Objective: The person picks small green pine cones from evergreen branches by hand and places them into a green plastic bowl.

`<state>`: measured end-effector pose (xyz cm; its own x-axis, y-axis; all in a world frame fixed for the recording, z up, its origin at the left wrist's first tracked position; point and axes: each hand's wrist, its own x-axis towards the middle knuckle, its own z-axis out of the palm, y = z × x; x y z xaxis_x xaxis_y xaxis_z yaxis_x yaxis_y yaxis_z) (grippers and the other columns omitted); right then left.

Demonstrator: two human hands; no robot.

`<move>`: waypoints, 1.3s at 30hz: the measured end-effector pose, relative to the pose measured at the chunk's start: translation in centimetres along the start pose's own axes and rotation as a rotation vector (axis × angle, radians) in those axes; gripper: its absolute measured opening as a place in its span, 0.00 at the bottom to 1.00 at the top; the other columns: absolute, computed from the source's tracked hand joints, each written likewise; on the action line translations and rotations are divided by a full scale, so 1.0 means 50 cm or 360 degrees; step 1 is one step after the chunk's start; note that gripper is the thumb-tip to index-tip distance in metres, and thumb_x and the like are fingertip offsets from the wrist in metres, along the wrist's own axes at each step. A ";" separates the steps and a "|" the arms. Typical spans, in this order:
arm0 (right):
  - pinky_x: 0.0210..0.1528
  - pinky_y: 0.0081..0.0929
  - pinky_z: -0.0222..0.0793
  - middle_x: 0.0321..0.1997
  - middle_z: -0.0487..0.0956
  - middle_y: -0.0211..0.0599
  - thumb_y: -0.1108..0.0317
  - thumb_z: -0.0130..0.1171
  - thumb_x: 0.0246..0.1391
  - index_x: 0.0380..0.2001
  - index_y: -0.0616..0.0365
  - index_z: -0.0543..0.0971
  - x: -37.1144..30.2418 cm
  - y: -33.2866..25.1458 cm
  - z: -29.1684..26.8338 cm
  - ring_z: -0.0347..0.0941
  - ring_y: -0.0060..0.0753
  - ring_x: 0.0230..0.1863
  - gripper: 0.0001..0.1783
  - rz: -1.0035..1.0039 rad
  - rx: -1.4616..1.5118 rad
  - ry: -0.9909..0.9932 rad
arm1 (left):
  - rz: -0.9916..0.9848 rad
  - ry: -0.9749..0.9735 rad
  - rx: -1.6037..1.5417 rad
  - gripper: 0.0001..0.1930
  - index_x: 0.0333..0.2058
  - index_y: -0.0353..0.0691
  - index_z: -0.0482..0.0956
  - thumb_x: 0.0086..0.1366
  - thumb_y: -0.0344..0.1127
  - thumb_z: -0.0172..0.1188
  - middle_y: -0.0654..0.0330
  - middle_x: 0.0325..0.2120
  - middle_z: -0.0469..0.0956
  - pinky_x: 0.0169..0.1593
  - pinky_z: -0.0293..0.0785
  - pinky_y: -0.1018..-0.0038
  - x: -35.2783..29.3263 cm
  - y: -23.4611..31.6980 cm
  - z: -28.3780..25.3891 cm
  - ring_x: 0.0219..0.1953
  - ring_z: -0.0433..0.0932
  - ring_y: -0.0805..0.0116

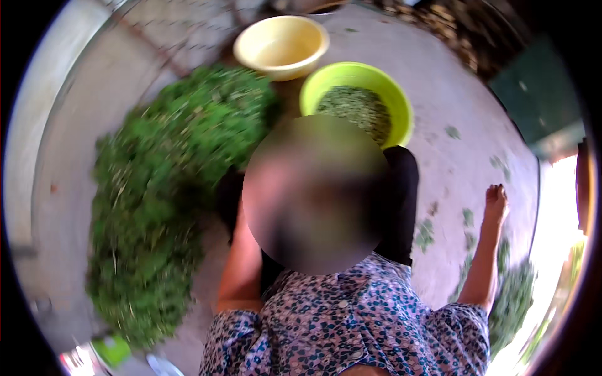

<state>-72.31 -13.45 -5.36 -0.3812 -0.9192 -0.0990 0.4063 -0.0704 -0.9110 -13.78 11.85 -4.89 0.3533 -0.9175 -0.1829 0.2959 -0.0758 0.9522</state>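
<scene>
My left forearm (241,276) reaches forward over my lap, and a round blurred patch hides the left hand and whatever it may hold. Out to the right, my right hand (495,199) is held away from my body above the concrete floor. Its fingers look slightly apart, and I see nothing in them. Just beyond my knees stands a lime-green basin (401,103), partly filled with small green leaves or pods (354,106). A large heap of leafy green stems (169,163) spreads along my left side.
A pale yellow basin (282,47) stands behind the green one. Stripped-looking greenery (511,301) lies to my right, with loose sprigs (424,235) scattered on the concrete floor (439,169). A dark green panel (539,94) and a wood pile (439,25) are at the far right.
</scene>
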 end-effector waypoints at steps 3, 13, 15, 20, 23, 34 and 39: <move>0.35 0.30 0.69 0.31 0.74 0.38 0.73 0.50 0.52 0.40 0.65 0.71 -0.173 0.131 0.309 0.70 0.33 0.32 0.12 0.0338 0.0081 -0.0529 | -0.0059 0.0012 0.0105 0.11 0.37 0.33 0.75 0.57 0.32 0.53 0.64 0.27 0.76 0.29 0.69 0.82 -0.074 0.042 -0.020 0.27 0.72 0.79; 0.26 0.19 0.66 0.23 0.73 0.31 0.75 0.48 0.52 0.35 0.64 0.74 -0.598 0.223 0.733 0.68 0.22 0.23 0.08 0.0422 -0.0422 -0.1527 | -0.0075 0.1059 -0.0493 0.09 0.36 0.34 0.74 0.58 0.30 0.53 0.58 0.24 0.77 0.20 0.67 0.83 -0.206 0.023 -0.181 0.19 0.73 0.75; 0.27 0.18 0.66 0.22 0.73 0.30 0.76 0.49 0.52 0.34 0.63 0.75 -0.632 0.239 0.745 0.67 0.20 0.23 0.08 0.0370 -0.0465 -0.1678 | -0.0114 0.1339 -0.0494 0.09 0.37 0.34 0.74 0.58 0.28 0.51 0.58 0.27 0.77 0.24 0.69 0.82 -0.192 -0.016 -0.260 0.23 0.74 0.74; 0.30 0.14 0.64 0.22 0.72 0.27 0.77 0.49 0.51 0.34 0.63 0.75 -0.696 0.256 0.763 0.65 0.16 0.22 0.07 0.0578 -0.0517 -0.1706 | -0.0056 0.1765 -0.0543 0.12 0.41 0.37 0.72 0.58 0.25 0.50 0.56 0.34 0.76 0.25 0.72 0.80 -0.121 -0.077 -0.464 0.28 0.76 0.69; 0.31 0.14 0.64 0.23 0.73 0.28 0.77 0.49 0.51 0.34 0.64 0.75 -0.692 0.258 0.773 0.66 0.16 0.23 0.08 0.0499 -0.0622 -0.1737 | -0.0038 0.1983 -0.0402 0.11 0.41 0.36 0.71 0.57 0.26 0.48 0.57 0.30 0.74 0.22 0.71 0.79 -0.058 -0.057 -0.511 0.26 0.77 0.68; 0.30 0.14 0.62 0.23 0.72 0.31 0.75 0.49 0.51 0.34 0.64 0.74 -0.676 0.259 0.805 0.66 0.19 0.22 0.07 0.0639 -0.0796 -0.1802 | -0.0302 0.1862 -0.0058 0.12 0.39 0.39 0.72 0.54 0.31 0.53 0.62 0.23 0.73 0.15 0.64 0.78 0.031 -0.068 -0.569 0.15 0.71 0.73; 0.29 0.14 0.64 0.24 0.76 0.34 0.75 0.49 0.51 0.34 0.64 0.75 -0.677 0.259 0.810 0.65 0.17 0.21 0.08 0.0730 -0.0699 -0.1807 | 0.0105 0.2182 -0.0099 0.06 0.26 0.31 0.75 0.48 0.25 0.62 0.63 0.16 0.72 0.16 0.57 0.79 0.022 0.009 -0.574 0.12 0.62 0.77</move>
<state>-20.52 1.08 2.42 0.7182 -0.6535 -0.2391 -0.0749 0.2691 -0.9602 12.19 22.01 -11.69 0.9429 0.2011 -0.2656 0.2705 0.0031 0.9627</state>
